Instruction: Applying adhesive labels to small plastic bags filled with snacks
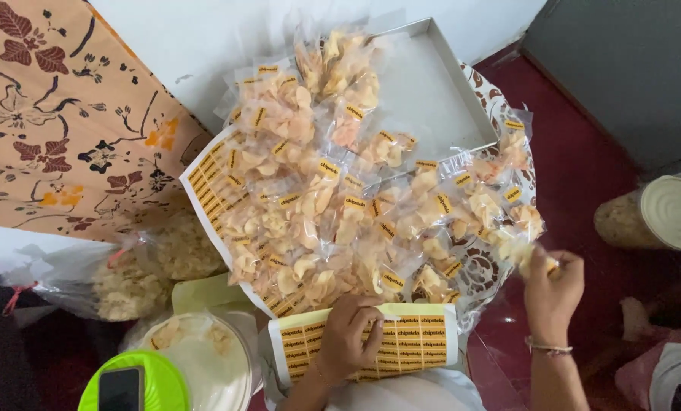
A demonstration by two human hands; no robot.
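Labelling under way: my left hand (346,335) presses fingers flat, unclenched, on the yellow sticker sheet (371,340) in my lap, while my right hand (551,285) pinches a cracker packet (525,255) at the pile's (333,198) right edge, probably awaiting its sticker.

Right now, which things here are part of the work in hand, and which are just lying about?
In use: left hand on sticker sheet; right hand holding snack packet; packet pile; white tray.

Lying about: green lid with phone; lidded container; bulk cracker bags.
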